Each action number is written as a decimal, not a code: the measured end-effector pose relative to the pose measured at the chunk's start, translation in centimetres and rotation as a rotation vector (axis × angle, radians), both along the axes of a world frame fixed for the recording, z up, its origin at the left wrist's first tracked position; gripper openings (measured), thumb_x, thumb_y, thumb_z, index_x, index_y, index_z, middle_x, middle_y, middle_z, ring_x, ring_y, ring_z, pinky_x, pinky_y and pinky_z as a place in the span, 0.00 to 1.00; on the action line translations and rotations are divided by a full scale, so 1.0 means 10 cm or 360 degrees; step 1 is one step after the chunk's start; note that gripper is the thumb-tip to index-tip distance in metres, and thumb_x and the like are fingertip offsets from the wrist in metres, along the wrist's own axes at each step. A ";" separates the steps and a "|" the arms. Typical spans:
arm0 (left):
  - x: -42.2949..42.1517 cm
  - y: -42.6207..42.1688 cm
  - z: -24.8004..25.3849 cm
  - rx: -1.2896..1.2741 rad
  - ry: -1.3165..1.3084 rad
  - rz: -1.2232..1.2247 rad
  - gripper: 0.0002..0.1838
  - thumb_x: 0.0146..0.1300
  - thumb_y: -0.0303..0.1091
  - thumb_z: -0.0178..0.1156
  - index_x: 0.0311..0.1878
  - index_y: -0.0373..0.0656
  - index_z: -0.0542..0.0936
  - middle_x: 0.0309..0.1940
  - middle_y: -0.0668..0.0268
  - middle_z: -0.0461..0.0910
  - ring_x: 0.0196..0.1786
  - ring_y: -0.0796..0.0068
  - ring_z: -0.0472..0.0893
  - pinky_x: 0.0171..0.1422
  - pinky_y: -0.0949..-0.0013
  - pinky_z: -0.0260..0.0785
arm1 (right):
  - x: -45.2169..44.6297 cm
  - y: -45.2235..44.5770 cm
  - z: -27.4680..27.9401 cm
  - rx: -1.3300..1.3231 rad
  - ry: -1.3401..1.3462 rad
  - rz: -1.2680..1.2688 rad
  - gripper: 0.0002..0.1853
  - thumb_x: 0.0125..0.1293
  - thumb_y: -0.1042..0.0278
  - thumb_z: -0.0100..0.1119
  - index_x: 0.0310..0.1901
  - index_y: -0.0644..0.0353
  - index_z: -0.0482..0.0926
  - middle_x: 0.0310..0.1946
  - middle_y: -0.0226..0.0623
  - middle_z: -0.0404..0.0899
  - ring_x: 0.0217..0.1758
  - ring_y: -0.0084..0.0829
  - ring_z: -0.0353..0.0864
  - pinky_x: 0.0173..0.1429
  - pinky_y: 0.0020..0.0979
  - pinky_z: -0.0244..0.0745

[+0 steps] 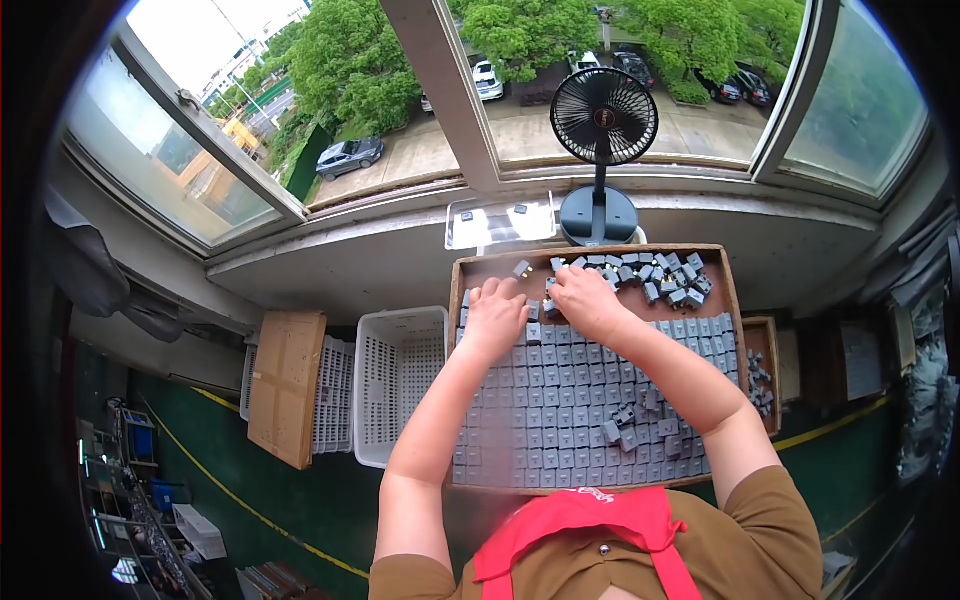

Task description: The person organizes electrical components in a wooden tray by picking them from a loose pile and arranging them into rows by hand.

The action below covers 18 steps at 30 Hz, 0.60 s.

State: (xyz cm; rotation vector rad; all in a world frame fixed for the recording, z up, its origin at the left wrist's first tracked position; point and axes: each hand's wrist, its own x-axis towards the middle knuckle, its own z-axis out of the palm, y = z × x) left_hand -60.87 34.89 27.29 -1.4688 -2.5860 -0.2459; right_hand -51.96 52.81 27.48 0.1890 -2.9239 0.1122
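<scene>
A wooden tray (pixel 740 335) holds rows of small grey blocks (pixel 565 400), with a loose pile of grey blocks (pixel 680 275) at its back right. My left hand (pixel 495 315) rests over the tray's back left, fingers bent down at the end of the rows; what is under them is hidden. My right hand (pixel 585 300) is beside the pile, its fingers together at some grey blocks, and I cannot make out what they hold. One loose block (pixel 522 269) lies behind and between the hands. More loose blocks (pixel 627 437) sit on the front rows.
Behind the tray stand a black fan (pixel 603 118) and a clear plastic tray (pixel 500 222) with two small pieces. A white basket (pixel 400 330) and a cardboard box (pixel 288 385) are on the left. A smaller wooden box (pixel 762 375) adjoins the right side.
</scene>
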 end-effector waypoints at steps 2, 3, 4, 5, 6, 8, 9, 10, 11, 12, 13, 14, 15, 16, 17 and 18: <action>0.02 0.02 -0.02 0.0045 -0.0009 -0.0006 0.11 0.61 0.41 0.60 0.44 0.51 0.84 0.48 0.68 0.77 0.56 0.63 0.72 0.57 0.55 0.64 | 0.01 -0.02 0.04 0.0007 0.0040 0.0016 0.06 0.57 0.67 0.58 0.36 0.54 0.81 0.39 0.34 0.75 0.49 0.34 0.75 0.52 0.37 0.70; 0.03 0.03 -0.03 0.0113 -0.0137 0.0011 0.10 0.61 0.41 0.60 0.42 0.50 0.84 0.45 0.68 0.77 0.54 0.62 0.73 0.55 0.55 0.64 | 0.02 -0.03 0.06 0.0012 0.0081 0.0026 0.06 0.56 0.69 0.57 0.36 0.53 0.81 0.39 0.34 0.75 0.49 0.33 0.75 0.52 0.37 0.70; 0.04 0.04 -0.04 0.0181 -0.0265 0.0029 0.09 0.61 0.40 0.60 0.40 0.50 0.84 0.42 0.67 0.77 0.52 0.62 0.73 0.54 0.55 0.65 | 0.02 -0.03 0.05 0.0015 0.0080 0.0024 0.06 0.56 0.69 0.57 0.36 0.53 0.81 0.39 0.34 0.75 0.49 0.33 0.75 0.52 0.37 0.70; 0.04 0.04 -0.04 0.0184 -0.0265 0.0029 0.09 0.61 0.40 0.60 0.40 0.50 0.84 0.42 0.67 0.77 0.52 0.62 0.73 0.54 0.55 0.65 | 0.01 -0.03 0.03 -0.0001 0.0098 0.0071 0.06 0.56 0.69 0.57 0.36 0.52 0.80 0.38 0.34 0.75 0.48 0.33 0.76 0.52 0.36 0.69; 0.04 0.05 -0.05 0.0170 -0.0225 0.0060 0.08 0.60 0.39 0.60 0.39 0.49 0.83 0.41 0.66 0.76 0.51 0.61 0.73 0.53 0.55 0.65 | 0.00 -0.04 0.00 -0.0020 0.0117 0.0119 0.05 0.56 0.68 0.57 0.35 0.51 0.80 0.38 0.34 0.75 0.48 0.33 0.76 0.53 0.36 0.69; 0.04 0.04 -0.03 0.0151 -0.0187 0.0086 0.08 0.59 0.39 0.60 0.38 0.48 0.83 0.39 0.65 0.76 0.49 0.60 0.73 0.53 0.55 0.66 | -0.04 -0.09 -0.05 -0.0029 0.0150 0.0163 0.05 0.56 0.68 0.57 0.35 0.51 0.79 0.36 0.32 0.76 0.47 0.33 0.77 0.52 0.36 0.69; 0.03 0.01 -0.01 0.0079 -0.0168 0.0114 0.08 0.59 0.38 0.60 0.39 0.48 0.82 0.39 0.65 0.76 0.49 0.61 0.73 0.53 0.55 0.65 | -0.06 -0.11 -0.07 -0.0037 0.0183 0.0204 0.05 0.56 0.68 0.57 0.35 0.51 0.79 0.35 0.30 0.76 0.46 0.32 0.77 0.52 0.36 0.69; 0.02 -0.01 0.02 0.0007 -0.0148 0.0142 0.08 0.58 0.37 0.60 0.39 0.47 0.82 0.39 0.65 0.76 0.49 0.61 0.73 0.54 0.55 0.65 | -0.08 -0.15 -0.08 -0.0038 0.0186 0.0199 0.05 0.56 0.68 0.57 0.35 0.51 0.79 0.35 0.30 0.76 0.46 0.32 0.77 0.52 0.36 0.69; 0.00 -0.02 0.04 -0.0076 -0.0149 0.0157 0.10 0.57 0.36 0.60 0.41 0.47 0.81 0.40 0.65 0.76 0.50 0.61 0.73 0.55 0.55 0.65 | -0.10 -0.19 -0.08 -0.0054 0.0155 0.0252 0.05 0.56 0.68 0.57 0.35 0.50 0.79 0.34 0.28 0.77 0.44 0.31 0.78 0.52 0.36 0.70; 0.01 -0.02 0.04 -0.0078 -0.0146 0.0149 0.10 0.57 0.36 0.60 0.41 0.47 0.81 0.40 0.65 0.76 0.50 0.61 0.73 0.55 0.55 0.65 | -0.11 -0.20 -0.08 -0.0070 0.0124 0.0304 0.05 0.56 0.68 0.56 0.36 0.50 0.78 0.32 0.26 0.77 0.43 0.31 0.78 0.51 0.36 0.70; 0.01 -0.03 0.03 0.0002 -0.0164 0.0118 0.09 0.57 0.37 0.60 0.40 0.47 0.81 0.41 0.65 0.76 0.51 0.61 0.73 0.56 0.56 0.64 | -0.12 -0.18 -0.05 -0.0077 0.0078 0.0317 0.06 0.57 0.68 0.56 0.37 0.50 0.78 0.33 0.26 0.79 0.43 0.31 0.80 0.51 0.36 0.71; 0.02 -0.04 0.02 0.0082 -0.0185 0.0091 0.09 0.58 0.38 0.60 0.40 0.47 0.82 0.42 0.65 0.76 0.51 0.62 0.74 0.57 0.56 0.64 | -0.13 -0.12 0.00 -0.0077 0.0079 0.0315 0.06 0.57 0.68 0.56 0.37 0.50 0.78 0.33 0.26 0.79 0.43 0.31 0.80 0.51 0.36 0.71; 0.05 -0.03 0.00 0.0086 -0.0186 0.0095 0.09 0.58 0.38 0.60 0.40 0.47 0.82 0.42 0.65 0.76 0.51 0.62 0.74 0.57 0.56 0.64 | -0.13 -0.02 0.04 -0.0283 0.0133 0.0252 0.06 0.58 0.68 0.56 0.38 0.51 0.79 0.34 0.28 0.80 0.44 0.33 0.80 0.50 0.37 0.72; 0.10 0.01 -0.03 0.0229 -0.0285 0.0067 0.09 0.58 0.39 0.61 0.40 0.47 0.82 0.42 0.66 0.77 0.52 0.62 0.74 0.57 0.56 0.63 | -0.13 0.08 0.11 -0.0486 0.0185 0.0196 0.06 0.59 0.68 0.56 0.38 0.51 0.79 0.35 0.30 0.80 0.44 0.35 0.81 0.49 0.38 0.72; 0.14 0.03 -0.06 0.0373 -0.0384 0.0039 0.09 0.58 0.40 0.61 0.39 0.48 0.82 0.43 0.66 0.77 0.52 0.63 0.74 0.58 0.56 0.62 | -0.09 0.16 0.28 -0.0518 0.0122 0.0080 0.07 0.58 0.67 0.57 0.38 0.53 0.79 0.35 0.33 0.81 0.44 0.39 0.81 0.47 0.39 0.73; 0.14 0.03 -0.07 0.0380 -0.0384 0.0044 0.09 0.58 0.40 0.61 0.39 0.48 0.82 0.43 0.66 0.77 0.52 0.63 0.74 0.58 0.56 0.62 | -0.11 0.27 0.16 -0.0614 0.0259 0.0017 0.06 0.57 0.67 0.60 0.36 0.54 0.79 0.34 0.35 0.81 0.42 0.41 0.81 0.46 0.41 0.74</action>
